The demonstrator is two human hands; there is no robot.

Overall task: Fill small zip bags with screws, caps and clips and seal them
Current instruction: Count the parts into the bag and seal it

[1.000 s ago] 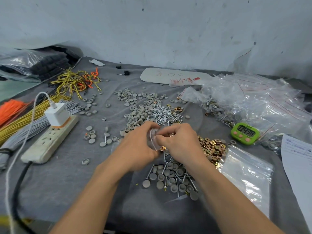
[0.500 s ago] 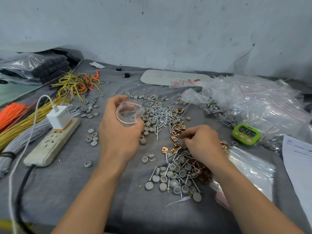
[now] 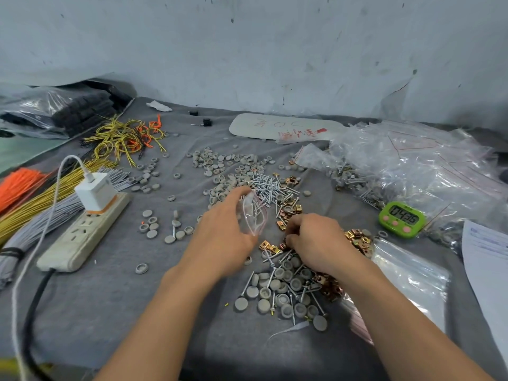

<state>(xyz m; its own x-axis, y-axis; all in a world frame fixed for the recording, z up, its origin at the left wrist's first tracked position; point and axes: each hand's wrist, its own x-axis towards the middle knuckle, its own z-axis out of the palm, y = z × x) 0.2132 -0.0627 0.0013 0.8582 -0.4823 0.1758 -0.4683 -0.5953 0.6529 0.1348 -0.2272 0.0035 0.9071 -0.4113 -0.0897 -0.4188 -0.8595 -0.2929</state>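
Surface: a grey cloth (image 3: 110, 298) covered the table below a scuffed pale wall (image 3: 247, 50).
Left hand (image 3: 220, 237): its fingers curled round a small clear bag (image 3: 251, 215), holding it at centre frame, just in front of the screws (image 3: 270, 187).
Right hand (image 3: 313, 240): its fingers bent down among the clips (image 3: 357, 237) right of centre, tips hidden. Whether they pinched anything could not be told.
Around: caps (image 3: 220, 166) lay scattered above centre and in the near heap. Empty bags (image 3: 409, 273) sat lower right, with a timer (image 3: 402, 220) above them.
Progress: filled bags (image 3: 412, 166) heaped at upper right suggested many were done. The held bag looked unsealed and mid-fill, and much loose stock remained.
Unclear: the held bag was blurred, so its contents and zip could not be read. Screws showing there may have lain behind it.
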